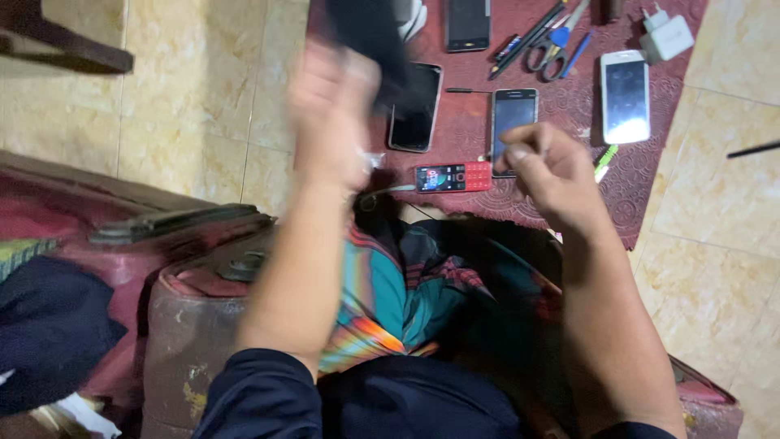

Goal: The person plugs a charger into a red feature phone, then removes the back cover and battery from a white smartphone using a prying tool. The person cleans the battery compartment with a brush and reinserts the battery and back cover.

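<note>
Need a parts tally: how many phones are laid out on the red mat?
5: black phone at top, dark phone by the left hand, black phone mid-mat, white phone right, red keypad phone nearest. Others may be hidden.

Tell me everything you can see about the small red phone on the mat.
The small red phone is a bar-shaped keypad handset, apparently plastic. It lies flat and sideways on the dark red patterned mat, near its front edge. Its lit screen is toward the left, its red keypad toward the right. A thin grey cable seems to reach its left end. It lies between the two raised hands, and neither appears to touch it.
</note>
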